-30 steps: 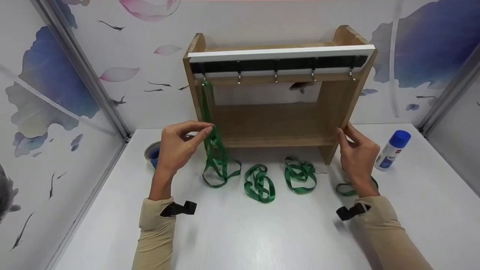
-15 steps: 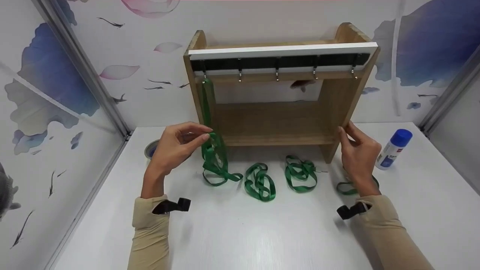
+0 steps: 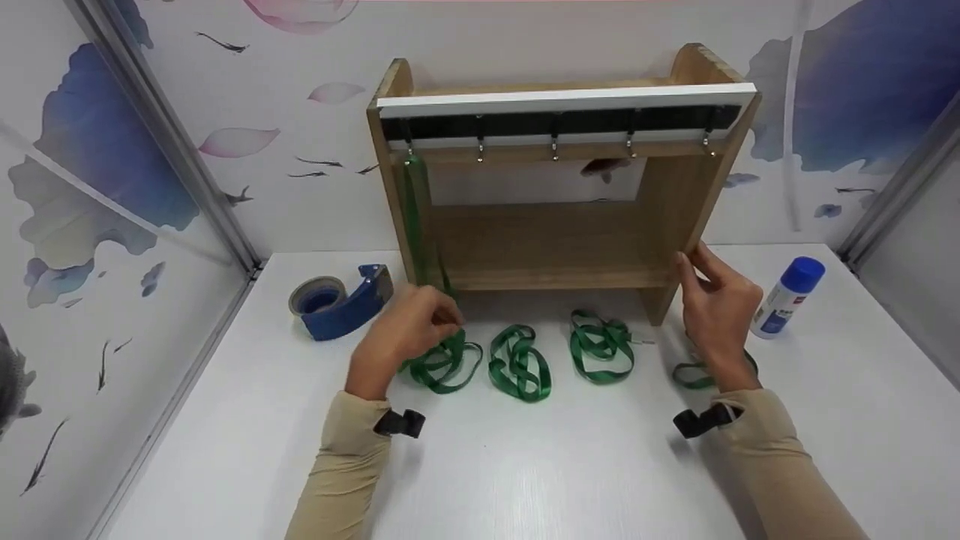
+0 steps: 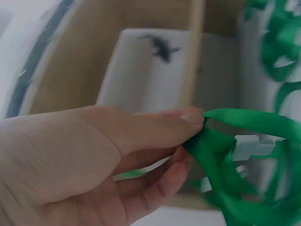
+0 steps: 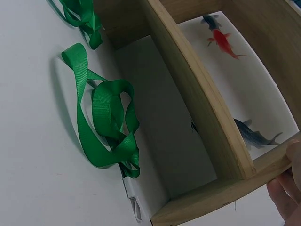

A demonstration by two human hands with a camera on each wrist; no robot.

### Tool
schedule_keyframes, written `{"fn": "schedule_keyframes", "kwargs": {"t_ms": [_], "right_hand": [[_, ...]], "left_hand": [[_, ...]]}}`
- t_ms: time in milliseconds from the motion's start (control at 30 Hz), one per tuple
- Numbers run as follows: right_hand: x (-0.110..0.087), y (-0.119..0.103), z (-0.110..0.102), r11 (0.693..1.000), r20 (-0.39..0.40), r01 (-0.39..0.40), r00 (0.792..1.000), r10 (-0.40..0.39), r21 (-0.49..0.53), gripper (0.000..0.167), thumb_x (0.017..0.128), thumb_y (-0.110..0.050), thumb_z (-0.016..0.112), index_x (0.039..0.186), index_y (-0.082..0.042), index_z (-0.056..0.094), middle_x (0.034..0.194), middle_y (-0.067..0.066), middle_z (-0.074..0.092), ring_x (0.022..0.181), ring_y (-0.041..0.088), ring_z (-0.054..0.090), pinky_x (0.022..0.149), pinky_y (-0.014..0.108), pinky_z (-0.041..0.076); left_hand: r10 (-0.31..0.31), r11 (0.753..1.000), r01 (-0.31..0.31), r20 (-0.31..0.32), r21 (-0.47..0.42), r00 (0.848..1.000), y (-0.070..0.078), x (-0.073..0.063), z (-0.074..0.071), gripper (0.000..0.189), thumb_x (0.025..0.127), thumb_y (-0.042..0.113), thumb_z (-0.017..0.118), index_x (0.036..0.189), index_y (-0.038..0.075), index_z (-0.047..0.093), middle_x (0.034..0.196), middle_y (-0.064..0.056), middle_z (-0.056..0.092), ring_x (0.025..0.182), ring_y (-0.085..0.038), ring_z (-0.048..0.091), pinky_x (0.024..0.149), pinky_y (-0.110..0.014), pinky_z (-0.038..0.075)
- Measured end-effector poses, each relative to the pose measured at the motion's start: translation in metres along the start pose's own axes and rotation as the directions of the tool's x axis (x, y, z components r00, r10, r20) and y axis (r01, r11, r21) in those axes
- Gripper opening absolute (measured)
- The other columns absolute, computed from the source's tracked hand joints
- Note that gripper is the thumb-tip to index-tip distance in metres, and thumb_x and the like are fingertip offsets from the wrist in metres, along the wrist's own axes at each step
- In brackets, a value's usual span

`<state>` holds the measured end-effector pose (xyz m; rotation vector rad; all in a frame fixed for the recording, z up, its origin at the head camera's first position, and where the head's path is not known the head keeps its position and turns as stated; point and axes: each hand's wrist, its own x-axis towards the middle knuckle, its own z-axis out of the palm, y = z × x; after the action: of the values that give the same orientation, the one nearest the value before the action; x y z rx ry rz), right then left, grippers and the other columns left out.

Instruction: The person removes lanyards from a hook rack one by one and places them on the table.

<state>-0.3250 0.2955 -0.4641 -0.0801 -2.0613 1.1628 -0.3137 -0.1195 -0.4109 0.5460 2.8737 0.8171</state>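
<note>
My left hand [image 3: 409,326] pinches a green lanyard [image 4: 249,120] between thumb and fingertips, low in front of the shelf's left side. The lanyard's upper end hangs from the leftmost hook [image 3: 409,156], and its bunched loops sit below the hand. White plastic pieces [image 4: 248,148] show among the loops in the left wrist view. At the right, my right hand [image 3: 716,300] grips the side panel's front edge of the wooden shelf [image 3: 547,279] with thumb and fingers. Several metal hooks line the black strip [image 3: 517,126] across the shelf's top front.
Coiled green lanyards [image 3: 519,367] lie on the white table [image 3: 487,465] before the shelf, one partly behind my right wrist. A blue tape dispenser [image 3: 337,319] stands at left. A blue-capped white bottle [image 3: 786,300] stands at right. Patterned wall panels enclose the back and sides.
My left hand has moved down and right from beside the hanging lanyard, lowering its loops toward the table. The tape dispenser is now uncovered. My right hand stays on the shelf.
</note>
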Motion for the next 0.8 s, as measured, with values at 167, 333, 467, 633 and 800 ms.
{"fn": "schedule_keyframes", "kwargs": {"t_ms": [167,333,467,633,800], "right_hand": [[-0.001,0.001,0.001,1.0,-0.005,0.005,1.0,-0.005,0.006,0.042,0.105,-0.032,0.073,0.147,-0.029,0.066,0.141,-0.002,0.073,0.128,0.023,0.074,0.09,0.011,0.058],[0.0,0.0,0.001,1.0,0.004,-0.006,1.0,0.006,0.007,0.043,0.105,-0.034,0.072,0.147,-0.03,0.065,0.143,-0.003,0.072,0.13,0.022,0.073,0.091,0.012,0.058],[0.001,-0.002,0.001,1.0,0.009,0.004,1.0,-0.004,0.006,0.043,0.105,-0.034,0.072,0.147,-0.029,0.065,0.143,-0.003,0.071,0.13,0.023,0.073,0.091,0.014,0.059],[0.0,-0.002,0.0,1.0,0.008,-0.002,1.0,0.001,0.007,0.043,0.105,-0.034,0.072,0.147,-0.029,0.065,0.143,-0.002,0.071,0.13,0.022,0.073,0.092,0.017,0.06],[0.0,0.0,0.0,1.0,0.008,-0.003,1.0,0.003,0.006,0.042,0.106,-0.033,0.072,0.147,-0.029,0.065,0.143,-0.002,0.071,0.13,0.022,0.073,0.093,0.02,0.061]], "left_hand": [[-0.062,0.997,0.057,0.087,0.058,0.994,0.009,0.013,0.039,0.035,0.101,0.005,0.075,0.134,0.016,0.078,0.121,-0.012,0.076,0.111,-0.026,0.069,0.108,-0.047,0.061],[-0.091,0.988,0.078,0.102,0.13,0.991,0.006,0.018,0.053,0.029,0.101,0.006,0.075,0.128,0.016,0.082,0.123,-0.012,0.076,0.113,-0.026,0.064,0.112,-0.049,0.058],[-0.104,0.985,0.088,0.105,0.148,0.989,0.002,0.02,0.054,0.02,0.104,0.011,0.074,0.12,0.012,0.084,0.119,-0.011,0.078,0.104,-0.024,0.067,0.106,-0.046,0.062],[-0.134,0.985,0.12,0.119,0.122,0.984,0.005,0.019,0.053,0.024,0.102,0.026,0.079,0.118,0.008,0.083,0.112,-0.012,0.076,0.099,-0.022,0.065,0.1,-0.044,0.065],[-0.133,0.984,0.12,0.101,0.133,0.986,0.004,0.019,0.057,0.023,0.097,0.017,0.083,0.117,0.006,0.082,0.113,-0.013,0.073,0.102,-0.024,0.065,0.103,-0.044,0.064]]}}
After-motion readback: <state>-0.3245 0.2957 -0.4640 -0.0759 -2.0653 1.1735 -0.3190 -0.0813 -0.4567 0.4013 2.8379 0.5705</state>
